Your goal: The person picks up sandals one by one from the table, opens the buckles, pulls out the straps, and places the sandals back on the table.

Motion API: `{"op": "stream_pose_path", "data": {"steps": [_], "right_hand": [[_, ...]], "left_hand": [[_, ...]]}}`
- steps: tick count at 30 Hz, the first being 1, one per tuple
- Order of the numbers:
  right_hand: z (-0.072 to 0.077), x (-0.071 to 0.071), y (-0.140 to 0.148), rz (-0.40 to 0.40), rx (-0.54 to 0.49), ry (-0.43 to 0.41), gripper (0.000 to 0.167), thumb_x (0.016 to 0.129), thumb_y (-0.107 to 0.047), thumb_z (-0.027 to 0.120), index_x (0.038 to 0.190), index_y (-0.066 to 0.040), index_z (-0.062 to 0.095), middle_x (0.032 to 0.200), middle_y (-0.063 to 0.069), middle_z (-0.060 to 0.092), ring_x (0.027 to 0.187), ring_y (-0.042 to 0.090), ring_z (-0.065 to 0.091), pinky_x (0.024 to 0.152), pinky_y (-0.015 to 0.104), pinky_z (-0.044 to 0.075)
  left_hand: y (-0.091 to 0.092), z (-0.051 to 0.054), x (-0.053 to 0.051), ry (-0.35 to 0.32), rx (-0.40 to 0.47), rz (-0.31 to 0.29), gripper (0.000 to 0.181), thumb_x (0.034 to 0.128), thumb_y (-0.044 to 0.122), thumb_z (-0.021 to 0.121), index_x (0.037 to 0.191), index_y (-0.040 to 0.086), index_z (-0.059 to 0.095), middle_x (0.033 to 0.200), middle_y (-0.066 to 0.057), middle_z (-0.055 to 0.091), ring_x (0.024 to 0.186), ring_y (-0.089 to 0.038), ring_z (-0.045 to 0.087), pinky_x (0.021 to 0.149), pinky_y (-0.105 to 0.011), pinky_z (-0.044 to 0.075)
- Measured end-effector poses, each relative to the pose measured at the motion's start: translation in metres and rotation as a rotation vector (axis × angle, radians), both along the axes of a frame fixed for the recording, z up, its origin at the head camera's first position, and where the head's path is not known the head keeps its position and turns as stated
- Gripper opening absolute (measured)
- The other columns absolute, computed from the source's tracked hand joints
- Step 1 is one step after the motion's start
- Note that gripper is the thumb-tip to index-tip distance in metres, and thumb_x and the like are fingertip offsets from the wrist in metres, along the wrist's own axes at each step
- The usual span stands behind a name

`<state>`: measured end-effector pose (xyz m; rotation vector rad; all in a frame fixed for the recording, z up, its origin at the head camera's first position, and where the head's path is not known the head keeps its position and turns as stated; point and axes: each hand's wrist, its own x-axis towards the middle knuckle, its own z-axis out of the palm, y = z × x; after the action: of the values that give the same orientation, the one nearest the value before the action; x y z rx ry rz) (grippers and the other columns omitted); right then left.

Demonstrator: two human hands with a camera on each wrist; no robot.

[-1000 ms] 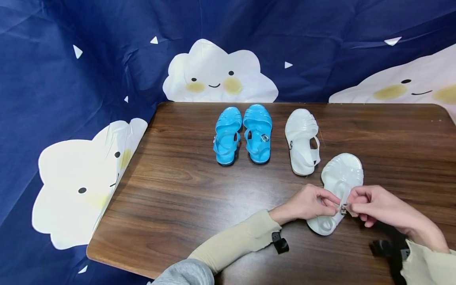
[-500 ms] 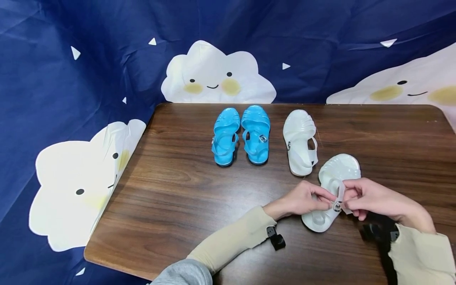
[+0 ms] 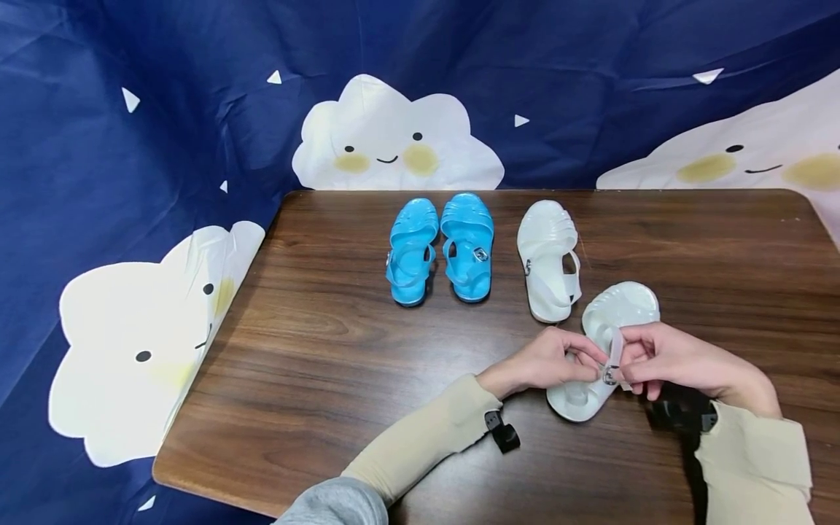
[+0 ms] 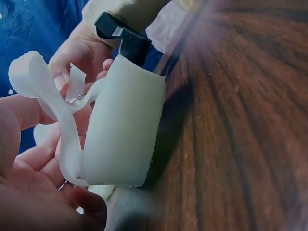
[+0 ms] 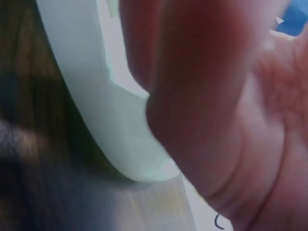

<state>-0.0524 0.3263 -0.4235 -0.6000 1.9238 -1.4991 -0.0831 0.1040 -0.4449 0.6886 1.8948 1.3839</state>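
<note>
A translucent white sandal point(image 3: 620, 305) lies slanted on the table, its toe pointing away. My left hand point(image 3: 554, 359) pinches its strap beside the small metal buckle point(image 3: 609, 375). From the other side, my right hand point(image 3: 682, 361) holds the strap point(image 3: 615, 345), part of which stands up in a loop. In the left wrist view, the strap end point(image 4: 76, 84) sticks out near the buckle, above the sandal's heel point(image 4: 126, 125). My fingers partly hide the buckle. The right wrist view shows blurred fingers point(image 5: 192, 96) close to the sandal's side point(image 5: 91, 82).
Another white sandal point(image 3: 549, 262) stands just behind on the left, with its strap in place. Two blue sandals point(image 3: 411, 251) are side by side farther left. The wooden table point(image 3: 315, 350) meets a blue cloth point(image 3: 197, 73) with cloud prints at the back.
The strap has risen into a taller loop between my hands, and the buckle has turned to show its face. The whole head view has shifted slightly, so everything appears farther left.
</note>
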Motion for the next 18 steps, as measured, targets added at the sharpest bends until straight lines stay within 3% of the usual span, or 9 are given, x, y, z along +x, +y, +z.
{"op": "stream_pose_path", "data": {"steps": [9, 18], "right_hand": [[0.001, 0.0015, -0.0018, -0.015, 0.043, -0.014, 0.008, 0.089, 0.005, 0.055, 0.095, 0.0, 0.053, 0.069, 0.013, 0.064, 0.061, 0.017, 0.063, 0.049, 0.034, 0.053], [0.0082, 0.0026, -0.006, -0.01, 0.111, -0.03, 0.013, 0.089, 0.006, 0.052, 0.101, 0.001, 0.05, 0.072, 0.009, 0.069, 0.064, 0.02, 0.067, 0.05, 0.035, 0.054]], "left_hand": [[0.0006, 0.0007, 0.0017, 0.051, 0.023, -0.023, 0.019, 0.0806, -0.002, 0.07, 0.098, 0.004, 0.065, 0.079, -0.005, 0.071, 0.069, 0.01, 0.055, 0.072, -0.008, 0.045], [0.0, 0.0026, 0.0032, 0.204, -0.033, -0.066, 0.019, 0.0808, 0.004, 0.072, 0.095, 0.01, 0.06, 0.08, 0.001, 0.072, 0.069, 0.013, 0.052, 0.071, -0.006, 0.043]]}}
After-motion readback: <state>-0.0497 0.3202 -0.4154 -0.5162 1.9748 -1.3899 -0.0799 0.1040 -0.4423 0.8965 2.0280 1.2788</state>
